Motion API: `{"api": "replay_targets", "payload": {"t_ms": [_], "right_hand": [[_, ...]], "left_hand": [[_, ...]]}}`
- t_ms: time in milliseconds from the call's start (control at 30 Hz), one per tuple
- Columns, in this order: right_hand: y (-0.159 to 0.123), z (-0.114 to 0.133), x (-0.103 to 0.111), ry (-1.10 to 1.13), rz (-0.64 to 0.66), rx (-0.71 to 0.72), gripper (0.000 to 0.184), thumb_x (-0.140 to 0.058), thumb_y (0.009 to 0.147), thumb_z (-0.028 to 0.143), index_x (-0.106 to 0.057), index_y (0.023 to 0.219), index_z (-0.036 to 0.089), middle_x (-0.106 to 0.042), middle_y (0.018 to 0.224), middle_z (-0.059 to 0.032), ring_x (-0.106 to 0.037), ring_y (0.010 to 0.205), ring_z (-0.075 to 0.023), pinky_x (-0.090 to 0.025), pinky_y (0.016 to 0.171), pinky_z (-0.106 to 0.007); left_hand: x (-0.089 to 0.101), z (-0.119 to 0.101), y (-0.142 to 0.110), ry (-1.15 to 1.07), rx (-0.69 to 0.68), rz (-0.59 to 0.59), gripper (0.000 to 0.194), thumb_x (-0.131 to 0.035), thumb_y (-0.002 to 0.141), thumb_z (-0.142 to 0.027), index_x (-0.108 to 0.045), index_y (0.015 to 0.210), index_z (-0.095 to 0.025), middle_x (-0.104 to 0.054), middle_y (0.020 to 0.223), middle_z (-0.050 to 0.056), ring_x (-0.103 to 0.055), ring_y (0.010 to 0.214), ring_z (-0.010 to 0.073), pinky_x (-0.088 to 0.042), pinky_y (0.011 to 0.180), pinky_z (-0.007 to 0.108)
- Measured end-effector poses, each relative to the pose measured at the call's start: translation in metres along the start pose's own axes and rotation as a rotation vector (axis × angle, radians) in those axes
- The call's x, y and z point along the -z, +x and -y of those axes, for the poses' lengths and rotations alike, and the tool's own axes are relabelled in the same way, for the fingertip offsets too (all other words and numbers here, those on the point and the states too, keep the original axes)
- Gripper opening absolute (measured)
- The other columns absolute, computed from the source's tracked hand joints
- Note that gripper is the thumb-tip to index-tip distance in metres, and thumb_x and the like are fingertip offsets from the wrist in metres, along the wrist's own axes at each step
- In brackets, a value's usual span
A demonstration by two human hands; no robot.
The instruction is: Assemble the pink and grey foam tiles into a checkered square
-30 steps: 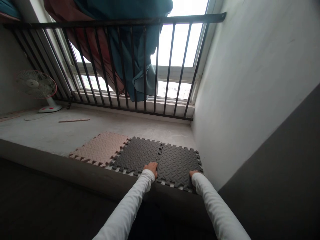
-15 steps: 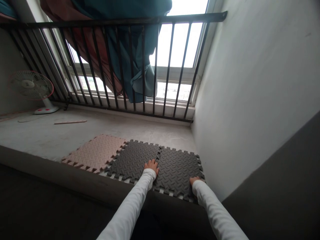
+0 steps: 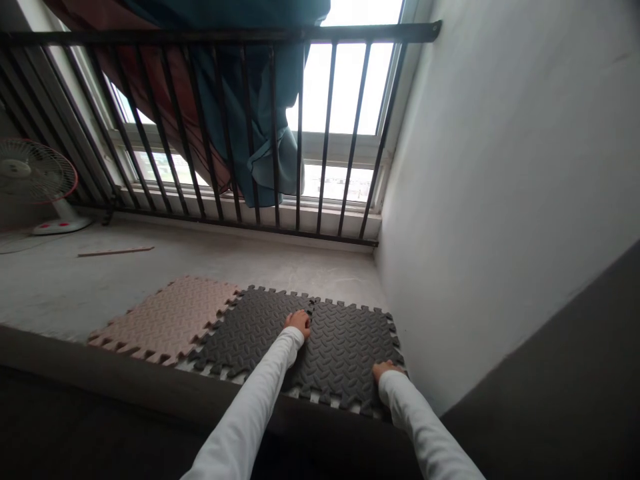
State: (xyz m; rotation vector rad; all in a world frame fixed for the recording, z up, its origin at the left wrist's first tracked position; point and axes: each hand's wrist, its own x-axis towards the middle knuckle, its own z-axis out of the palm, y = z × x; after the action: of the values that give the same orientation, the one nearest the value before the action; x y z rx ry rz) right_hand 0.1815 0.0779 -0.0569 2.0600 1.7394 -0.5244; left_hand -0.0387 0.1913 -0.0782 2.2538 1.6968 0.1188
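At lower centre, the left hand (image 3: pixel 299 323) is lying where the dark-grey square foam mat (image 3: pixel 351 347) is meeting its dark-grey foam twin (image 3: pixel 255 331), grip released, probably steadying both; the right hand (image 3: pixel 387 369) is touching the first mat's lower-right side, perhaps bracing it, its grip unclear.

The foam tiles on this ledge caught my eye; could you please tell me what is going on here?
A person's left hand rests where the left dark tile and the right dark tile meet. The right hand is at the right dark tile's right edge, toward its near corner. The pink tile lies beside the left dark tile, with neither of the hands on it.
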Motion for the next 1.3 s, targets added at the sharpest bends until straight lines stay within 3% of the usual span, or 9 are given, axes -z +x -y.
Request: {"api": "replay_targets", "payload": {"t_ms": [133, 367, 533, 700, 900, 1033, 1167, 1233, 1300], "right_hand": [[-0.004, 0.001, 0.003, -0.02, 0.054, -0.013, 0.047, -0.05, 0.066, 0.012, -0.051, 0.112, 0.012, -0.049, 0.118, -0.0164, -0.04, 0.113, -0.0283, -0.037, 0.089, -0.045], [-0.013, 0.007, 0.013, -0.026, 0.117, -0.072, 0.054, -0.051, 0.064, 0.009, -0.045, 0.118, 0.015, -0.042, 0.126, -0.015, -0.033, 0.119, -0.0281, -0.033, 0.091, -0.047], [-0.016, 0.007, 0.011, 0.026, 0.066, -0.079, 0.055, -0.055, 0.063, 0.01, -0.046, 0.117, 0.015, -0.042, 0.125, -0.0172, -0.037, 0.116, -0.031, -0.035, 0.089, -0.048], [-0.017, 0.008, 0.012, 0.017, 0.043, -0.102, 0.04, -0.038, 0.075, 0.01, -0.05, 0.113, 0.014, -0.047, 0.12, -0.0168, -0.038, 0.116, -0.0271, -0.037, 0.089, -0.046], [-0.018, 0.009, 0.014, -0.076, 0.078, -0.064, 0.044, -0.03, 0.075, 0.004, -0.051, 0.113, 0.014, -0.047, 0.12, -0.0169, -0.035, 0.117, -0.0269, -0.039, 0.086, -0.045], [-0.017, 0.007, 0.013, -0.091, 0.08, -0.039, 0.045, -0.04, 0.071, 0.008, -0.048, 0.115, 0.014, -0.046, 0.121, -0.0169, -0.038, 0.115, -0.0277, -0.039, 0.086, -0.046], [-0.014, 0.006, 0.012, -0.107, 0.117, -0.033, 0.049, -0.047, 0.068, 0.01, -0.047, 0.116, 0.013, -0.045, 0.122, -0.017, -0.039, 0.115, -0.0276, -0.036, 0.089, -0.045], [-0.012, 0.005, 0.011, -0.089, 0.117, -0.05, 0.047, -0.045, 0.07, 0.012, -0.047, 0.116, 0.014, -0.045, 0.123, -0.0161, -0.038, 0.115, -0.0272, -0.037, 0.088, -0.045], [-0.01, 0.004, 0.008, -0.048, 0.092, -0.076, 0.043, -0.041, 0.073, 0.014, -0.049, 0.115, 0.015, -0.046, 0.122, -0.0156, -0.04, 0.114, -0.0267, -0.038, 0.086, -0.046]], "left_hand": [[-0.006, 0.003, 0.002, -0.038, 0.002, 0.019, 0.024, -0.043, 0.062, -0.014, -0.055, 0.082, -0.021, -0.054, 0.113, 0.001, -0.044, 0.108, 0.0135, -0.024, 0.098, 0.036], [-0.018, 0.018, -0.009, -0.064, -0.103, 0.093, 0.046, -0.041, 0.068, -0.023, -0.043, 0.114, -0.024, -0.035, 0.134, -0.002, -0.026, 0.123, 0.0108, -0.014, 0.103, 0.035], [-0.013, 0.007, -0.004, 0.048, -0.061, 0.024, 0.06, -0.042, 0.068, -0.037, -0.03, 0.126, -0.026, -0.028, 0.137, -0.001, -0.033, 0.118, 0.0202, -0.027, 0.094, 0.043], [-0.012, -0.011, 0.008, 0.079, 0.084, 0.005, 0.061, -0.037, 0.069, -0.05, -0.031, 0.126, -0.028, -0.032, 0.135, -0.003, -0.035, 0.111, 0.0253, -0.032, 0.086, 0.049], [-0.007, -0.017, 0.019, 0.092, 0.054, 0.003, 0.055, -0.034, 0.072, -0.047, -0.037, 0.123, -0.027, -0.042, 0.128, 0.003, -0.035, 0.113, 0.0278, -0.033, 0.083, 0.056], [0.003, -0.012, 0.023, 0.054, -0.006, 0.081, 0.049, -0.038, 0.073, -0.043, -0.044, 0.118, -0.023, -0.042, 0.128, 0.006, -0.036, 0.114, 0.0284, -0.033, 0.087, 0.054], [0.004, 0.011, -0.001, 0.015, -0.108, 0.169, 0.052, -0.05, 0.068, -0.034, -0.043, 0.119, -0.023, -0.044, 0.127, 0.002, -0.04, 0.114, 0.018, -0.032, 0.096, 0.031], [-0.004, 0.031, -0.03, -0.04, -0.161, 0.162, 0.052, -0.051, 0.067, -0.03, -0.044, 0.118, -0.021, -0.045, 0.126, 0.002, -0.04, 0.114, 0.0137, -0.03, 0.097, 0.024], [-0.016, 0.052, -0.072, -0.153, -0.205, 0.072, 0.047, -0.05, 0.067, -0.028, -0.049, 0.113, -0.019, -0.05, 0.122, 0.004, -0.043, 0.113, 0.0145, -0.03, 0.098, 0.026]]}}
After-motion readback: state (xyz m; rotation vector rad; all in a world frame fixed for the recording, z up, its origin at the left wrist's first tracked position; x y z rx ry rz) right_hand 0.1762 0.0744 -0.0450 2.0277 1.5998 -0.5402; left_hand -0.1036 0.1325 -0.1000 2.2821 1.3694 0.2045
